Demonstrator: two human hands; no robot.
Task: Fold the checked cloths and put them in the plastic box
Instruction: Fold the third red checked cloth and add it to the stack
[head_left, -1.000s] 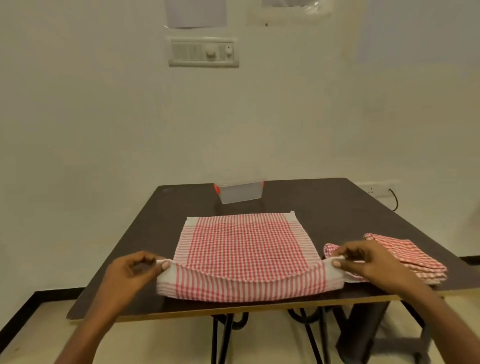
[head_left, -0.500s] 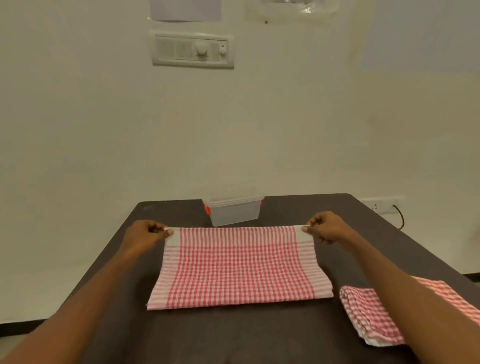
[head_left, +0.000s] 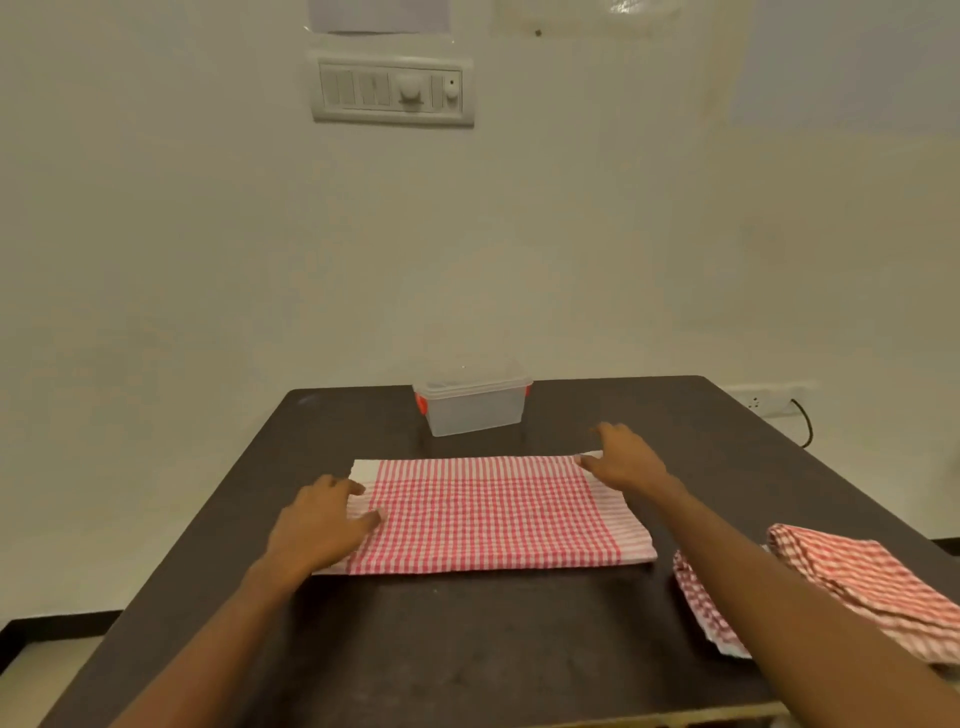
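Observation:
A red-and-white checked cloth (head_left: 493, 514) lies folded in half, flat on the dark table (head_left: 467, 649). My left hand (head_left: 317, 525) rests palm down on its left end, fingers spread. My right hand (head_left: 623, 460) lies flat on the far right corner, fingers apart, holding nothing. The clear plastic box (head_left: 472, 405) with red clips stands behind the cloth at the table's far edge. A pile of other checked cloths (head_left: 857, 582) sits at the right, partly hidden by my right forearm.
A wall rises straight behind the table, with a switch panel (head_left: 392, 88) high up. A wall socket with a black cable (head_left: 800, 421) is at the right, beyond the table's right edge. The table's front edge runs along the bottom.
Both hands carried the near edge of the cloth over to the far edge, folding it in half. They have since let go of the corners and now lie flat on the cloth.

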